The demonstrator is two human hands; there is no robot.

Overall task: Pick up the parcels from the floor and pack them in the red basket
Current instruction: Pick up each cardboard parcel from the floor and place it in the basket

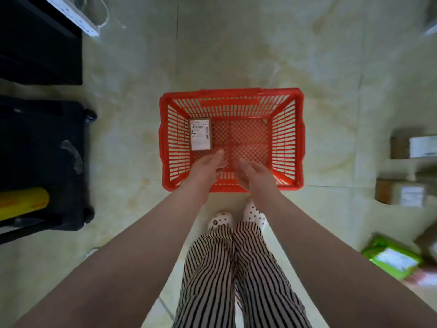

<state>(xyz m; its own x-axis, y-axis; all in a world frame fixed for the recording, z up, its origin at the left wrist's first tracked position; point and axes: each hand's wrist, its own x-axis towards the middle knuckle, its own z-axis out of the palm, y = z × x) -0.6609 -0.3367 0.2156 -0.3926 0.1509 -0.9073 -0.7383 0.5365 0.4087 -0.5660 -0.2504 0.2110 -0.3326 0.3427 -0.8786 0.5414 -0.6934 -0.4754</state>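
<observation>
Head view: both hands, left (208,165) and right (254,174), open and empty over red basket (299,138); parcel (200,134) at its left wall, just beyond left fingertips.

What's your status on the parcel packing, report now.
Left hand and right hand open, empty, over red plastic basket. One small labelled cardboard parcel inside, far-left corner. Brown boxes and green parcel on floor, right. Nothing blocking.

One basket, four parcels in view

One red basket (231,95) holds one labelled box (200,134); on the floor at right lie two brown boxes (412,146) (399,192) and one green packet (392,258). Two hands (208,165) (254,172), two white shoes (218,220) (254,213), one yellow roll (22,202).
</observation>
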